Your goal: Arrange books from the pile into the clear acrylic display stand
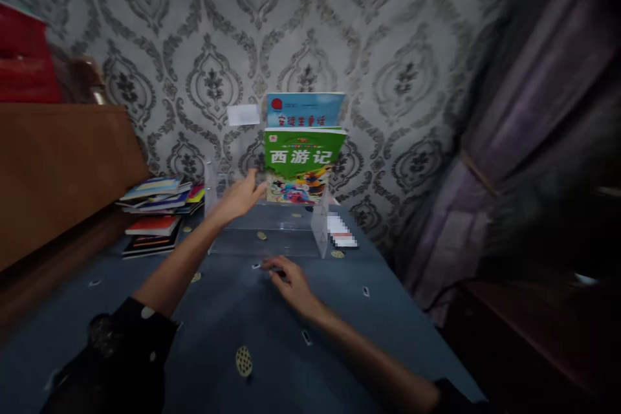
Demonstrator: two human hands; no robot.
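A green book (pixel 301 158) with white Chinese characters stands upright in a clear plastic rack (pixel 319 226). Behind it rises a light blue book (pixel 305 108) with red characters. My left hand (pixel 244 195) reaches into the left part of the rack, fingers stretched and thumb apart, at the lower left edge of the green book; whether it touches the cover I cannot tell. Lower down, in front of the rack, my right hand (pixel 291 283) hovers over or rests on the table with loosely bent, parted fingers and nothing in them.
Several books and booklets lie in a stack (pixel 152 197) left of the rack, beside a brown wooden cabinet (pixel 68 174). A white label (pixel 243 115) shows at the rack's upper left. A blurred white item (pixel 341 231) lies right of the rack on the dark blue tabletop (pixel 213 330). A curtain (pixel 499 123) hangs right.
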